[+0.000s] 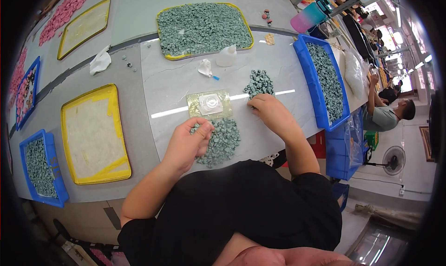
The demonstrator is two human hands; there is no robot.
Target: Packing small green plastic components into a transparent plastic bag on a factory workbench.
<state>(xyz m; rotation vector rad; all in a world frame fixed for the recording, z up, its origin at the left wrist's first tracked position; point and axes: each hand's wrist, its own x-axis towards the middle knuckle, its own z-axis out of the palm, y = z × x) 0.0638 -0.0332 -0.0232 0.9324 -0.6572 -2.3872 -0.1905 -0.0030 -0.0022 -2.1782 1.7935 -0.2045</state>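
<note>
Having the left hand with curled fingers over the edge of pale green pieces, the right at a darker pile on the bench; cannot tell how closed, or if gripping anything.

Bright, white tabletop glare, fisheye-bent edges

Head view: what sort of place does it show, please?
Probably a factory workshop: a yellow-edged tray and a blue bin hold many small green pieces, and another person is visible further off.
</note>
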